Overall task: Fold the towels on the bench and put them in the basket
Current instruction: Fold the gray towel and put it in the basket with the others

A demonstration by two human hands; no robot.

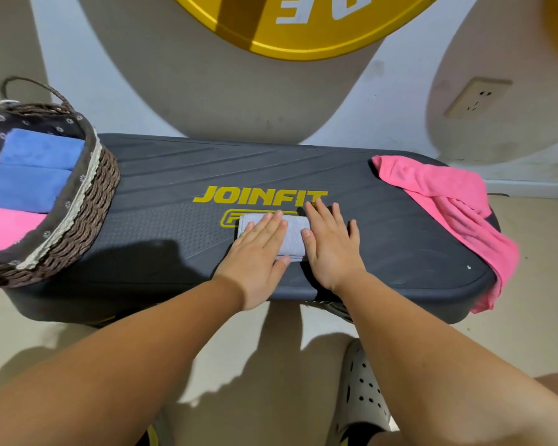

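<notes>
A small grey towel [292,231], folded into a compact rectangle, lies in the middle of the dark bench [161,194]. My left hand [260,252] lies flat on its left half with straight fingers. My right hand [331,243] rests flat beside the towel's right edge, fingers spread on the bench. A pink towel [445,194] is draped unfolded over the bench's right end, hanging off the side. The woven basket [87,204] stands on the bench's left end, holding two folded blue towels [36,169] and a folded pink one [4,226].
The bench stands against a wall with a power socket [477,96] at the right. A yellow round sign [303,24] hangs above. My feet in perforated clogs [363,387] are on the floor in front of the bench.
</notes>
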